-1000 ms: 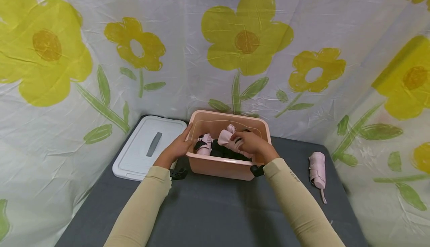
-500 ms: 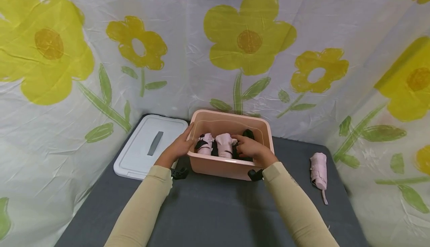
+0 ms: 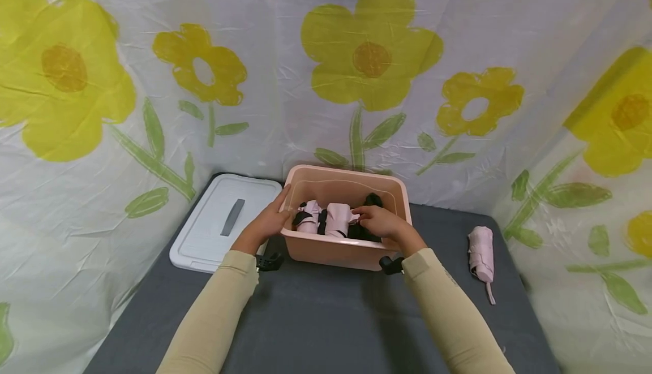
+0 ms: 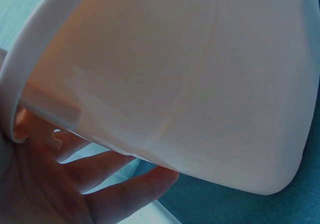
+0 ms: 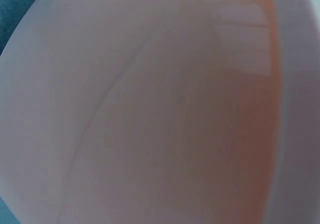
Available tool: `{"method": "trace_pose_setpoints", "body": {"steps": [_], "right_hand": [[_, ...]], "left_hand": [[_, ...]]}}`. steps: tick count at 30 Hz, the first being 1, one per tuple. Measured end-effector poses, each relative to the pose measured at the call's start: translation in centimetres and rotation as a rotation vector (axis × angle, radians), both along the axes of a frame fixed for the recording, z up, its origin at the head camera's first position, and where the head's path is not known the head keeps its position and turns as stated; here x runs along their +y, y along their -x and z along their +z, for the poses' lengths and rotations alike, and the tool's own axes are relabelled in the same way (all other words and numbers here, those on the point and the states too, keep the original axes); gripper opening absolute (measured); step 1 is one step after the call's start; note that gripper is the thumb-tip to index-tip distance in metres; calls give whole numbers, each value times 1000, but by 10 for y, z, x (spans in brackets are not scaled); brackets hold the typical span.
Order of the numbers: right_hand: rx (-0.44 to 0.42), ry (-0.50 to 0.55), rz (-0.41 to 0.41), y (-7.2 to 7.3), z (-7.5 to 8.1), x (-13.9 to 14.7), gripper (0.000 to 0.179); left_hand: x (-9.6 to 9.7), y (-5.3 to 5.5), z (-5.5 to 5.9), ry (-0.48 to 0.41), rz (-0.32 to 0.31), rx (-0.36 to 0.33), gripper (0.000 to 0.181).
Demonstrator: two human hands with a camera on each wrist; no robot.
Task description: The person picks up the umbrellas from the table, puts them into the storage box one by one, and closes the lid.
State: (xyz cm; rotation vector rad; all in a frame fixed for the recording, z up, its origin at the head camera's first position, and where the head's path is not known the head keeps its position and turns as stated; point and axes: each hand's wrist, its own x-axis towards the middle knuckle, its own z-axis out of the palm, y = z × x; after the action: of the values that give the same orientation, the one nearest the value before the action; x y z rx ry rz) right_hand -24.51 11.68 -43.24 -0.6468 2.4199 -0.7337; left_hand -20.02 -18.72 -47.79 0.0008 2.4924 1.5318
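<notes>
A peach plastic storage box stands on the grey table. My left hand holds its left end, thumb over the rim and fingers against the outer wall, as the left wrist view shows. Within the box a folded pink umbrella stands in the middle, with another pink umbrella to its left. Dark folded things, one of them a dark green bundle, lie between and right of them. Reaching over the front rim, my right hand touches the right side of the middle umbrella with extended fingertips; its other fingers are partly hidden.
A white lid with a grey handle lies left of the box. Another folded pink umbrella with a wrist strap lies at the table's right. A flower-printed curtain hangs right behind the box.
My right hand has lowered the pink umbrella from a tilted position into the middle of the box and loosened its grip, fingertips still at its side. My left hand has stayed on the box.
</notes>
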Motion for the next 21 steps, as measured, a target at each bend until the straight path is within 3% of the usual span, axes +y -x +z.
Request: {"method": "trace_pose_setpoints", "body": {"steps": [5,14,21], "right_hand": [[51,-18,-2,-6,7,9,46],[30,44,-38,-12,19,29,47],[51,102,-29,-15,19,47,48]], "left_hand": [[0,1,-3,-1,6,-10,73],[-3,4,-4,5,-4,-3,72],[-1,2,-4,1,8,-10,72]]}}
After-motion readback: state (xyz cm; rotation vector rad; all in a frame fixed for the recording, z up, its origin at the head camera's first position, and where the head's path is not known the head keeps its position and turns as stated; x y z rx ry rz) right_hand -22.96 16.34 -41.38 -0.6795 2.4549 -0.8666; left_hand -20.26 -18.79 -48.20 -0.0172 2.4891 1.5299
